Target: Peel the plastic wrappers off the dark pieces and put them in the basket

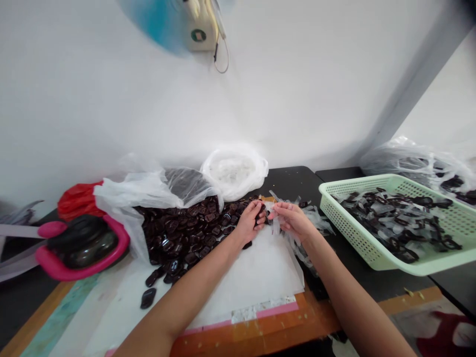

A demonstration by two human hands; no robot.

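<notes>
My left hand (252,221) has its fingers curled around a small dark brown glossy piece (262,210), mostly hidden by the fingers. Close by on its right, my right hand (292,219) pinches a translucent plastic strip (275,226) between thumb and fingers. Both hands meet above the right part of a white sheet (256,272). Left of them, a heap of the same dark, flat, rounded pieces (174,235) spills from a white plastic bag (141,191). Loose translucent strips (316,218) lie beside and beneath my right hand.
At the right stands a pale green basket (357,243) with dark pieces and clear strips inside. A white bag (253,186) of pale items sits near the wall. A pink-rimmed object (82,270) and a red bag (76,201) are at left. A blue fan (159,25) hangs above.
</notes>
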